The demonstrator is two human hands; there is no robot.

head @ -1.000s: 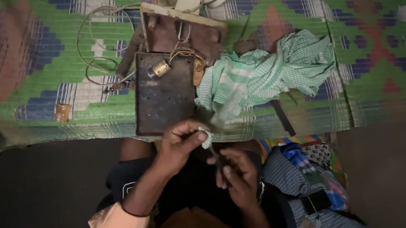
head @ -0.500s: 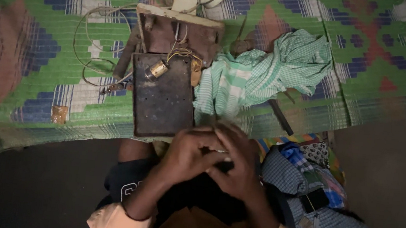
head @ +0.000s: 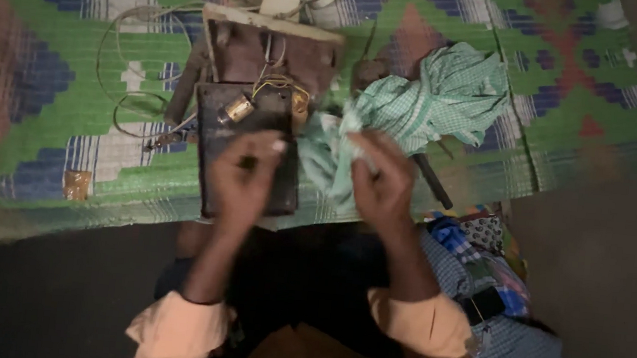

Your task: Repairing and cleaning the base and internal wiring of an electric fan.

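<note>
My left hand (head: 245, 173) hovers over a dark rectangular metal plate (head: 216, 153) lying on the mat, its fingers curled; the blur hides whether anything is in them. My right hand (head: 382, 183) pinches the near edge of a crumpled green checked cloth (head: 439, 97) just right of the plate. A small brass part (head: 238, 107) with yellow wires sits at the plate's far end, against a brown wooden box (head: 264, 53).
A green, blue and brown patterned mat (head: 48, 75) covers the ground. Pale looped wire (head: 123, 67) lies left of the box. A dark rod (head: 433, 181) lies under the cloth. Folded checked fabric and a dark strap (head: 486, 300) lie by my right side.
My hands have come apart and moved forward from my lap: the left now over the plate, the right onto the cloth's edge. The small pale piece seen earlier is out of sight.
</note>
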